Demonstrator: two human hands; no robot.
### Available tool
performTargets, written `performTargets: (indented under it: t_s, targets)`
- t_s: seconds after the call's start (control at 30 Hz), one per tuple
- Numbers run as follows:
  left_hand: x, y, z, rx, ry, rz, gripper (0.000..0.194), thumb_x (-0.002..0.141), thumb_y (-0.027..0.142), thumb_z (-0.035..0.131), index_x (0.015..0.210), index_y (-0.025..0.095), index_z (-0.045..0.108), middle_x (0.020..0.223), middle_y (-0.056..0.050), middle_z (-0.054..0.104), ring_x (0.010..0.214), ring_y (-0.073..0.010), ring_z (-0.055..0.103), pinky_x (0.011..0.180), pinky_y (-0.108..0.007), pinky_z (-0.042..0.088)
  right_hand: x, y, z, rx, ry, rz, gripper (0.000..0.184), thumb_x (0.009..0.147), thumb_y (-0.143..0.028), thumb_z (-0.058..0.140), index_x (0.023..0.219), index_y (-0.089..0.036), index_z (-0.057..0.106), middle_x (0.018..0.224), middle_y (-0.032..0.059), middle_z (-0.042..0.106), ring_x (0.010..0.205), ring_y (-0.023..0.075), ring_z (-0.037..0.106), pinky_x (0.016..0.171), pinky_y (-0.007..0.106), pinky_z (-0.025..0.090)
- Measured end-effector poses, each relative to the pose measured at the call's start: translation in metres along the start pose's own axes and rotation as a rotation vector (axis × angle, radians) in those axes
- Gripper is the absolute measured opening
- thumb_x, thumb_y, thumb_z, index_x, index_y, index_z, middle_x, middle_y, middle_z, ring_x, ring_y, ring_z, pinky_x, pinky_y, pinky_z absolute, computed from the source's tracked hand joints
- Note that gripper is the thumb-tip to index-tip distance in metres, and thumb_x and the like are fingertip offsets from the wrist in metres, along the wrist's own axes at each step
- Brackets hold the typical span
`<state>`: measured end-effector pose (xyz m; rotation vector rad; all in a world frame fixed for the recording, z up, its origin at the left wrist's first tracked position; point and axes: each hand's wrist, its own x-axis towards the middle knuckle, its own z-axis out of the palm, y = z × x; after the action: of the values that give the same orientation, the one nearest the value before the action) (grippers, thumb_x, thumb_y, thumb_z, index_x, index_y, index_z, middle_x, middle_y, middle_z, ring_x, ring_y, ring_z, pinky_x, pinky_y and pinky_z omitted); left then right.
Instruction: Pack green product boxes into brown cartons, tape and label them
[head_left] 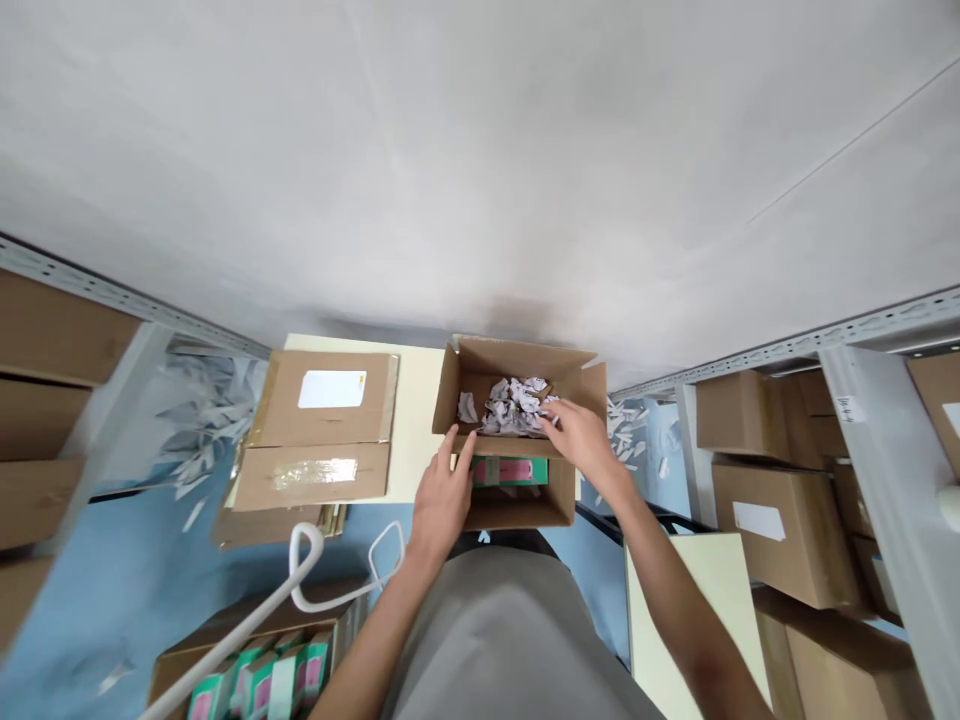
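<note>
An open cardboard box [517, 446] stands before me, with crumpled white paper [514, 405] heaped on its bottom. My right hand [581, 435] reaches over the box's near right side, its bent fingers closed on the right edge of the paper. At the near left corner is my left hand [442, 490], with fingers stretched out and apart against the rim, holding nothing. Just nearer to me, a second open cardboard box or compartment [521, 515] contains a green and pink package [510, 471], partly hidden under the first box's near edge.
Flattened cardboard [319, 425] with a white label lies left on the cream table [416, 400]. A white bent tube [247, 620] crosses at lower left, above a carton of green and pink packages [262, 680]. Shelves with cardboard boxes [784, 535] flank both sides. Paper scraps [202, 410] lie left.
</note>
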<state>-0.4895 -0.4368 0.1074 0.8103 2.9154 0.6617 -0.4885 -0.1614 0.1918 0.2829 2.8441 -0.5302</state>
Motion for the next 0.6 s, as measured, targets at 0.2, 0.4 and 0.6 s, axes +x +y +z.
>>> performTargets:
  t_s: [0.2, 0.4, 0.6]
  targets:
    - [0.005, 0.005, 0.02, 0.015, 0.001, -0.138, 0.058, 0.098, 0.001, 0.049, 0.151, 0.017, 0.064, 0.144, -0.02, 0.067, 0.123, -0.032, 0.074, 0.103, -0.044, 0.065, 0.117, -0.029, 0.046, -0.287, -0.426, -0.284, 0.04, 0.105, -0.029, 0.072, 0.144, -0.021, 0.072, 0.148, 0.017, 0.073, 0.133, 0.0329, 0.073, 0.105, 0.038, 0.059]
    - [-0.001, 0.008, 0.028, -0.005, 0.012, -0.203, 0.058, 0.096, -0.002, 0.046, 0.147, 0.017, 0.067, 0.142, -0.02, 0.068, 0.125, -0.0317, 0.072, 0.105, -0.044, 0.063, 0.162, -0.05, 0.114, -0.406, -0.654, -0.391, 0.055, 0.088, -0.023, 0.09, 0.141, -0.018, 0.076, 0.134, 0.0219, 0.08, 0.124, 0.0377, 0.079, 0.1, 0.042, 0.064]
    - [-0.008, 0.01, 0.039, -0.081, 0.029, -0.304, 0.056, 0.095, -0.001, 0.049, 0.144, 0.016, 0.07, 0.142, -0.021, 0.068, 0.127, -0.0328, 0.072, 0.106, -0.046, 0.062, 0.159, -0.05, 0.149, -0.421, -0.696, -0.458, 0.035, 0.093, -0.003, 0.07, 0.125, -0.008, 0.083, 0.134, 0.0231, 0.08, 0.125, 0.0338, 0.078, 0.107, 0.043, 0.061]
